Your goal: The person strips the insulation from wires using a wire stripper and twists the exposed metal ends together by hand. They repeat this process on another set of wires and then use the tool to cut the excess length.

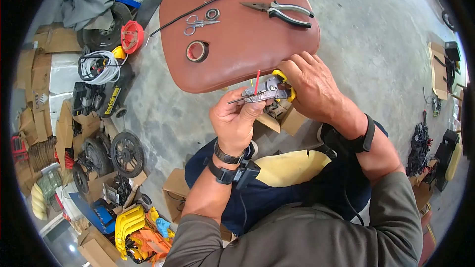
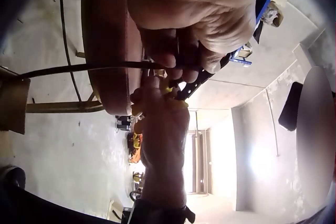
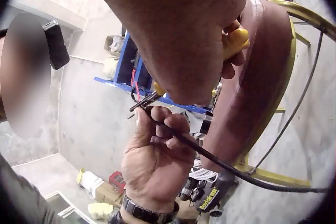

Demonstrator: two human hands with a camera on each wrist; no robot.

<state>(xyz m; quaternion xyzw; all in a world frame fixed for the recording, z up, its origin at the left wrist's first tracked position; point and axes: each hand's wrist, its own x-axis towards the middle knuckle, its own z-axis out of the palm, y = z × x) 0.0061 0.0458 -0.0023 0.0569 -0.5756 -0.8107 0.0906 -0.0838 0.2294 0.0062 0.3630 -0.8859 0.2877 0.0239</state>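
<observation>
The wire stripper, grey-headed with yellow handles, sits between the two hands, just off the near edge of the brown stool seat. The right hand wraps its curled fingers round the yellow handles from the right, knuckles up, wrist bent back toward the body. The tool's long axis runs roughly sideways, head pointing left toward the left hand. A thin red piece stands up from the head.

The left hand sits just below and left of the tool head, palm turned up, thumb and fingers pinching a black cable and holding its end against the stripper's head. In the right wrist view the cable runs from those fingers down and off to the right past the stool's edge; its tip meets the tool just above the fingertips.

Beyond the hands, on the seat, lie pliers, scissors and a roll of tape, all well apart from the hands
</observation>
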